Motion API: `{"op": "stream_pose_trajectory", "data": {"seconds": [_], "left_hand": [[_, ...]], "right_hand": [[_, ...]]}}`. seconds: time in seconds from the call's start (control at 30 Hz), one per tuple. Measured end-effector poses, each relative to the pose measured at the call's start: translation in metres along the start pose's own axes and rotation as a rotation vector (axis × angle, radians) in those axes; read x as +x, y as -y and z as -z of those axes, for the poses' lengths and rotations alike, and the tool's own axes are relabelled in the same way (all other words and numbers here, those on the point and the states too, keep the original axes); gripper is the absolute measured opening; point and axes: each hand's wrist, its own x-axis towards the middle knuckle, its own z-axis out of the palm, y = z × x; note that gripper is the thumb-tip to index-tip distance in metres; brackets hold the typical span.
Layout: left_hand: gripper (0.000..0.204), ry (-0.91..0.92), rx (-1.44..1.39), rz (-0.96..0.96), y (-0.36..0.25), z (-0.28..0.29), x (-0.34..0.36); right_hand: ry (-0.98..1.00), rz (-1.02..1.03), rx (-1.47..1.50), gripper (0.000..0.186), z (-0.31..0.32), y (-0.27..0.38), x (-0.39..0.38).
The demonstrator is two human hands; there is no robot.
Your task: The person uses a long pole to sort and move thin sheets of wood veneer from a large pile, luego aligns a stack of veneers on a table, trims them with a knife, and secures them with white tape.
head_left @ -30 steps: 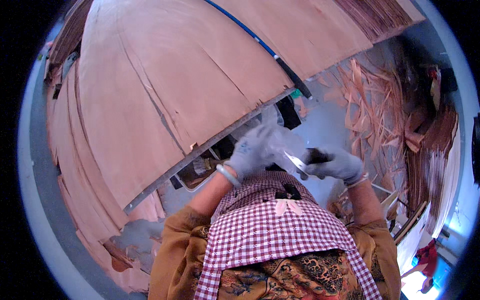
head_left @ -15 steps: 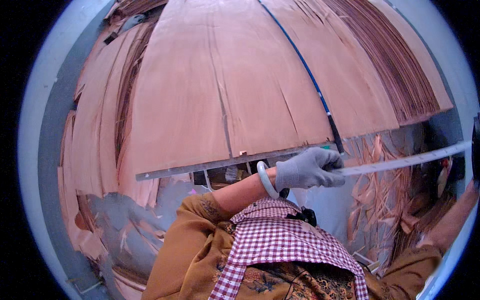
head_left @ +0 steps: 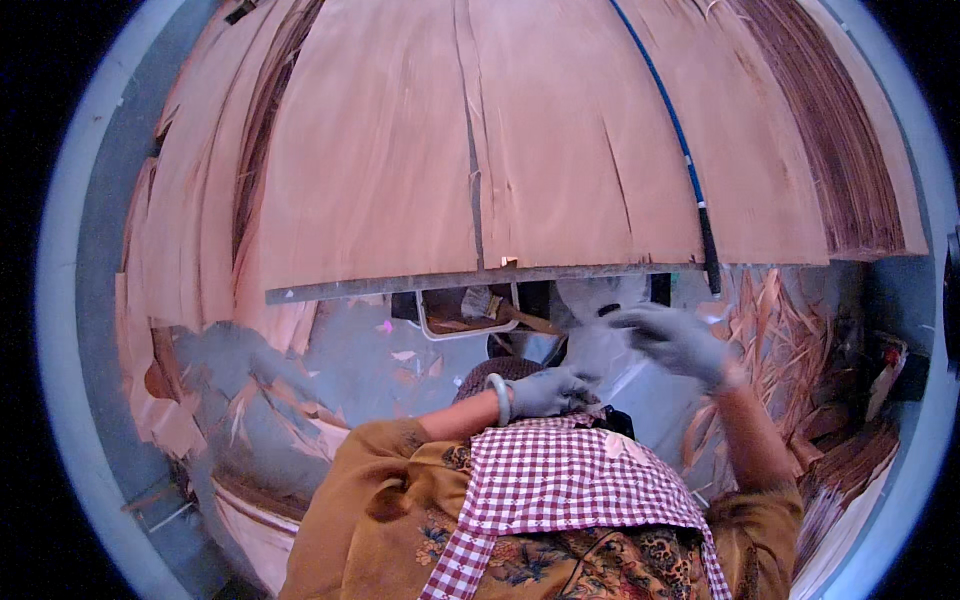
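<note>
Lower centre, we're apparently handling pale film [head_left: 597,352]: left hand [head_left: 547,391] curled, right hand [head_left: 682,345] blurred (whether fingers pinch, we can't tell); the next move calls for steadiness.

Cloth gloves [head_left: 546,393] (smooth wood sheet [head_left: 380,170])

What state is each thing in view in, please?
Left grey-gloved hand: fingers curled, contents unclear.
Right grey-gloved hand: motion-blurred, grip unclear.
Whitish translucent material between hands: blurred.
Broad pinkish veneer sheet: flat, split.
Long blue black-ended rod: resting, tip overhanging.
Rectangular white-rimmed tray: open, holding wooden-handled brush.
Red-checked cloth apron: worn.
</note>
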Motion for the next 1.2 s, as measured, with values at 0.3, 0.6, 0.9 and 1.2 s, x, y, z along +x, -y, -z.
{"op": "stream_pose_trajectory", "data": {"seconds": [0.3,0.6,0.9,1.2], "left_hand": [[0.021,-0.234,0.604,0.683,-0.027,0.094,-0.078],[0.042,-0.678,1.058,0.916,0.141,0.129,-0.119],[0.044,-0.564,0.957,0.9,0.103,0.117,-0.121],[0.02,-0.739,0.754,1.806,0.038,0.061,-0.411]], "right_hand": [[0.34,-0.04,0.007,0.036,-0.138,-0.085,0.107],[-0.16,-0.012,0.046,0.026,-0.121,-0.007,0.097],[0.195,-0.202,-0.168,0.034,-0.139,-0.023,0.137],[0.173,-0.052,-0.331,0.037,-0.132,-0.054,0.143]]}}
